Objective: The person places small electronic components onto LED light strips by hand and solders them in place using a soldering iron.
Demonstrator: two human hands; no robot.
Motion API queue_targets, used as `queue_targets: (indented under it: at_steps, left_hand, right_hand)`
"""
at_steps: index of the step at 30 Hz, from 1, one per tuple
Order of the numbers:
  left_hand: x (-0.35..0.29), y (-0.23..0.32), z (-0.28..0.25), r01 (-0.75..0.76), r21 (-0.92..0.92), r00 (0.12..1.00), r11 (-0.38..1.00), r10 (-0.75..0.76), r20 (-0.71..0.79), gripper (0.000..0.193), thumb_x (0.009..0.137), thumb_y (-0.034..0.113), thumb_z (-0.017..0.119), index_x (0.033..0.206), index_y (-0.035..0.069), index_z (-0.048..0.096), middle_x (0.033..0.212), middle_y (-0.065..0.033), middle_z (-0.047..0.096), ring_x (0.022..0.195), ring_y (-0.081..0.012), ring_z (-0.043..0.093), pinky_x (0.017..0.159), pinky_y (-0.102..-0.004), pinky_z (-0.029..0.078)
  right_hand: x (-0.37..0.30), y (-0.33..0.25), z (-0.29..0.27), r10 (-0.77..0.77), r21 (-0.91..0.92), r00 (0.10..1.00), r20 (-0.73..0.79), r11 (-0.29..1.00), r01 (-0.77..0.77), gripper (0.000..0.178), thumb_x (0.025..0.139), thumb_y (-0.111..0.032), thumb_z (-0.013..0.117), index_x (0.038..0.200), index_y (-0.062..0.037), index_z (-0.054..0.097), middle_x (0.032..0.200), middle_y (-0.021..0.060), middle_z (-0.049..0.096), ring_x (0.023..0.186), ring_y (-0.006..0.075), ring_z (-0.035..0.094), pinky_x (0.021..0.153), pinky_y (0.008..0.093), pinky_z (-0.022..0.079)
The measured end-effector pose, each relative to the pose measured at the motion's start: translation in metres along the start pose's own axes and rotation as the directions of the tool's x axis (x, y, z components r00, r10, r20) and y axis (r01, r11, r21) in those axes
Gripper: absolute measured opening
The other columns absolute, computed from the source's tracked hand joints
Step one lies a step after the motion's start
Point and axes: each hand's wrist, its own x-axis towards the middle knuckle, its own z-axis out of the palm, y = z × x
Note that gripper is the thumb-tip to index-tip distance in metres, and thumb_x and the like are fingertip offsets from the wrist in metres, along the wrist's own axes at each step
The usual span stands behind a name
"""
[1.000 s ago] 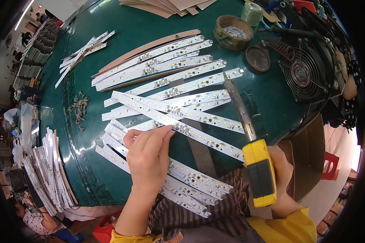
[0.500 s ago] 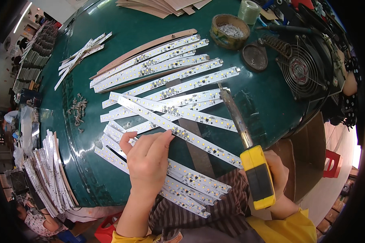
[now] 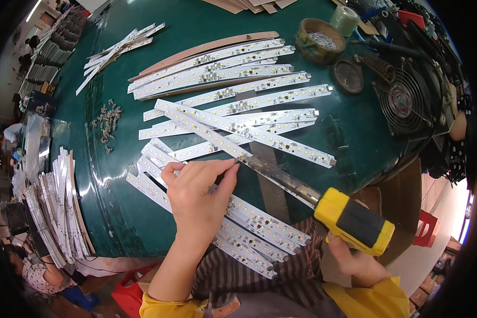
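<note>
One long, narrow white LED strip (image 3: 206, 133) now has the yellow-and-black soldering gun (image 3: 355, 220), gripped by the right hand (image 3: 347, 255), swung across it, seemingly bringing iron to fingertips; near its middle, the left hand (image 3: 199, 191) pinches, contents unclear.

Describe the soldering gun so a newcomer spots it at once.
Start at the big green table and go to its near edge, right of centre, where the person's right hand is. The gun is in that hand, its metal barrel pointing up and left over a white strip. Its chunky yellow-and-black body sets it apart from the thin white strips.
</note>
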Motion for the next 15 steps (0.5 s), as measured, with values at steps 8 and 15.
queue_targets:
  at_steps: [8, 15]
  left_hand:
    - [0.0, 0.001, 0.0, 0.053, -0.048, 0.998, 0.997, -0.054, -0.016, 0.013, 0.073, 0.008, 0.079, 0.083, 0.011, 0.071, 0.079, 0.0004, 0.071, 0.072, -0.0156, 0.064, 0.08, -0.0358, 0.033]
    - [0.001, 0.001, 0.0, 0.071, -0.081, 0.997, 0.994, -0.073, -0.018, 0.011, 0.074, 0.009, 0.078, 0.082, 0.011, 0.071, 0.078, -0.0002, 0.07, 0.072, -0.0164, 0.064, 0.08, -0.0367, 0.032]
  right_hand:
    - [-0.006, -0.003, 0.001, 0.225, 0.021, 0.974, 0.043, 0.974, -0.226, 0.024, 0.075, -0.016, 0.073, 0.095, -0.0038, 0.072, 0.088, 0.011, 0.068, 0.078, 0.0298, 0.066, 0.07, 0.0363, 0.053]
    - [-0.008, -0.001, 0.003, 0.22, 0.058, 0.975, 0.028, 0.974, -0.221, 0.029, 0.077, -0.017, 0.073, 0.101, -0.0024, 0.072, 0.096, 0.0142, 0.069, 0.082, 0.0289, 0.067, 0.073, 0.0347, 0.053]
